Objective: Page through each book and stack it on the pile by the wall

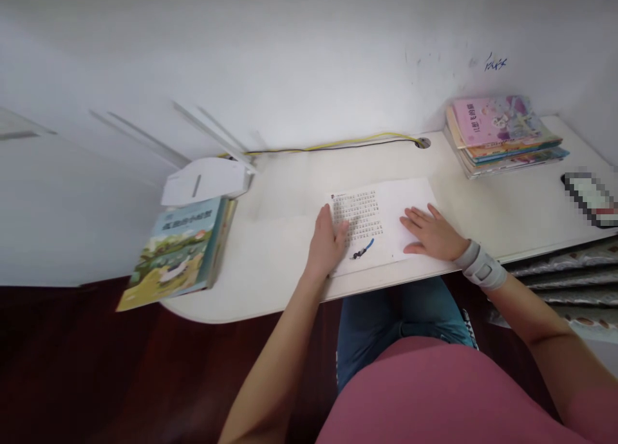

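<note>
Head: 2 hands [329, 241] [433, 233] on 1 open bk [387, 212]; 2 piles [178, 248] [499, 129], nos. unclear.

Worktop [275, 244]: open bk [392, 228] mid, nr front edge | L bk stack [178, 248] o/hangs L edge, router [212, 179] just behind | R bk stack [502, 132] nr back R corner | phone [589, 198] fwd-R of it | cables [309, 149] along back edge to hole [423, 143]

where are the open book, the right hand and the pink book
Open book [392, 212]: head view, on its right page.
Right hand [434, 235]: head view, back of the hand.
Pink book [499, 120]: head view, front cover.
</note>
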`<state>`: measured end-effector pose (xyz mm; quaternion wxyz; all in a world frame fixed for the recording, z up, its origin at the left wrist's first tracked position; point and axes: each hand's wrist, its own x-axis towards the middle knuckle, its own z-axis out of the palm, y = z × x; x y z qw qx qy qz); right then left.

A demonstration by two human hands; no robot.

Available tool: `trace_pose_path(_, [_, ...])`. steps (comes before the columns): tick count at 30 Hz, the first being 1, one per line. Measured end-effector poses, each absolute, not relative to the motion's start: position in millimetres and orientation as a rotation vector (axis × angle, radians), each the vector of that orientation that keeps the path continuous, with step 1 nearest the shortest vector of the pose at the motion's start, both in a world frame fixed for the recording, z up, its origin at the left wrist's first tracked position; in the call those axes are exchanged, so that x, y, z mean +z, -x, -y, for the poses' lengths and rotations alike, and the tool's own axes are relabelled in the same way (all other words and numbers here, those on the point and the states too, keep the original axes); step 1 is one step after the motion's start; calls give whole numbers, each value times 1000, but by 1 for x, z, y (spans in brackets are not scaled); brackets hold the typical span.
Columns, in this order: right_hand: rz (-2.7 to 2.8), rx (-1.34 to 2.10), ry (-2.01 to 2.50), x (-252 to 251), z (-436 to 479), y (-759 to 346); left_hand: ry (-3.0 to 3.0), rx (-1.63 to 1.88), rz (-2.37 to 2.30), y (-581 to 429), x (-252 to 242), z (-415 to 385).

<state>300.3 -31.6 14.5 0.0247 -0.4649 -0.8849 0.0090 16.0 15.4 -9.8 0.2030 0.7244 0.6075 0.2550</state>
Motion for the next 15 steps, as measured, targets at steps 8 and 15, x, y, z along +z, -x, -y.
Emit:
trace_pose_path(8, [2774,-59,1453,8,33,-304,-2039,678,-1662,-14,-14,-17])
trace_pose_path(15, [2749,-72,1465,5,30,-321,-2219,689,-1638,-17,-19,-18])
